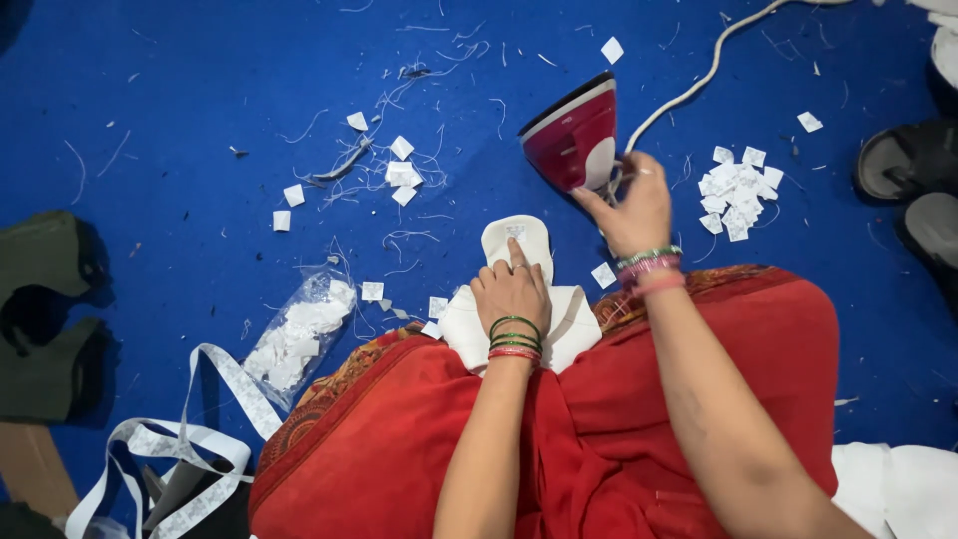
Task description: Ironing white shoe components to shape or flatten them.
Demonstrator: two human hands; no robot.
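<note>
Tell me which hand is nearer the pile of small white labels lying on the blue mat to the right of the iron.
Right. The right hand grips the red iron, just left of the label pile. The left hand presses the white fabric piece on the lap, farther away.

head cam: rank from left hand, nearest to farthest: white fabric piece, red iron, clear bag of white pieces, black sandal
1. White fabric piece: directly under the left hand, touching.
2. Red iron: just ahead and to the right, held by the right hand.
3. Clear bag of white pieces: off to the left on the blue floor.
4. Black sandal: far right edge.
</note>
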